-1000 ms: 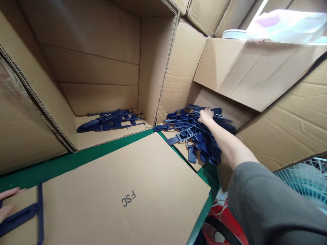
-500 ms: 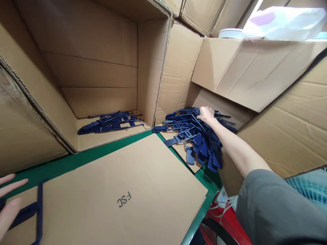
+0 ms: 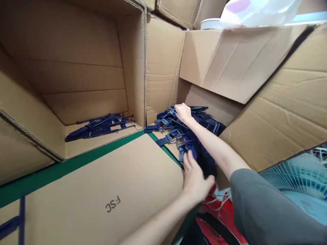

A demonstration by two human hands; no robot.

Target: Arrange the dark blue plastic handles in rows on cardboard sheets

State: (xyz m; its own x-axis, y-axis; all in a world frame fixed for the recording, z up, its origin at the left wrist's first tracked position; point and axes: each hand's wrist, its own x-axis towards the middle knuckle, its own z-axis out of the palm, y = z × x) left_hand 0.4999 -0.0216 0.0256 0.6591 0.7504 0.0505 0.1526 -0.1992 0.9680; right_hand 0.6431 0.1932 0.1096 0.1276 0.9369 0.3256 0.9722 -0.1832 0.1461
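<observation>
The right hand (image 3: 183, 113) is on the pile of blue plastic parts (image 3: 173, 127) in the corner, maybe to grab some, but I can't tell its grip, and the left hand (image 3: 195, 180) is open beside them, maybe to help

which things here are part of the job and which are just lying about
Seem part of it:
- blue parts, under the right hand; left hand open beside them
- FSC cardboard
- open box with similar parts

Seem just lying about:
- fan
- plastic bag
</observation>
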